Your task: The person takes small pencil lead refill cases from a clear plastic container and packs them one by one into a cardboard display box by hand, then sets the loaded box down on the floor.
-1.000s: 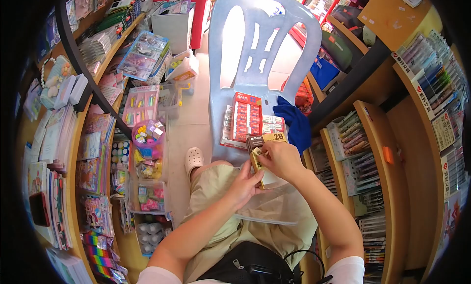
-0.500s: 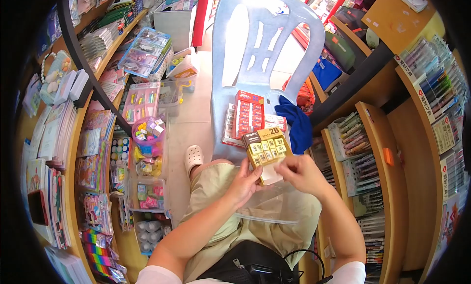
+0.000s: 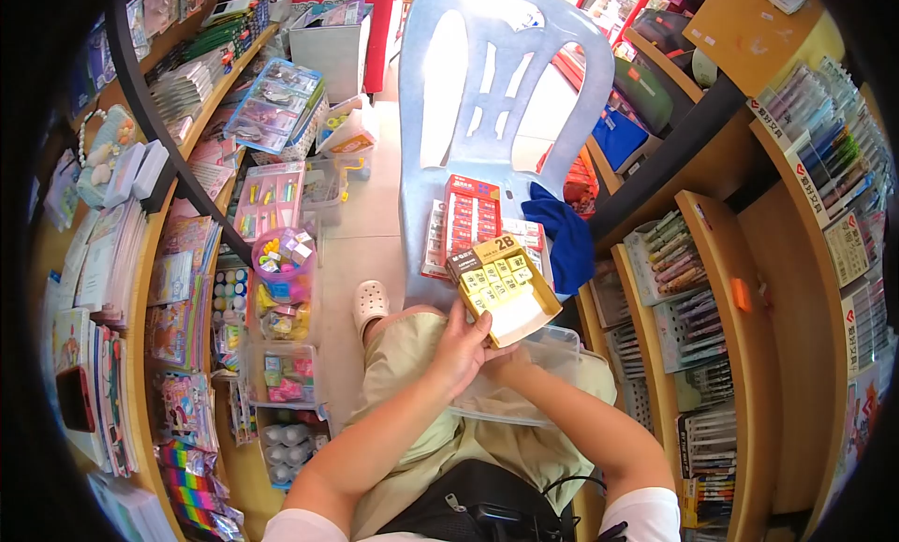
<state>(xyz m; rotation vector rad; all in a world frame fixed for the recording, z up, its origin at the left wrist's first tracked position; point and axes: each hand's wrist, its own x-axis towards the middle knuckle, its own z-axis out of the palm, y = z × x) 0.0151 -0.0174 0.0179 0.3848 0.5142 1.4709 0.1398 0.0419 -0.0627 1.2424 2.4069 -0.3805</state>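
Note:
My left hand (image 3: 459, 352) grips a small open carton of erasers (image 3: 521, 319) marked 2B, tilted toward me over my lap. Cream-yellow erasers (image 3: 497, 278) stand in rows in its upper part, while the lower part shows bare white card. Behind and below the carton is my right hand (image 3: 510, 364), its fingers hidden by the carton. Under both hands a clear plastic tub (image 3: 552, 350) rests on my lap. Just beyond, red-and-white boxes of erasers (image 3: 471, 210) lie on the seat of a blue plastic chair (image 3: 421, 191).
A dark blue cloth (image 3: 559, 238) hangs at the chair seat's right side. Shelves of pens (image 3: 684, 247) stand close on my right. Left of me are notebook shelves (image 3: 173, 280) and plastic bins of small goods (image 3: 286, 317) on the floor.
My right hand has moved from the carton's front edge down and left, behind the carton. More bare card shows in the carton's lower part, and the carton is turned slightly.

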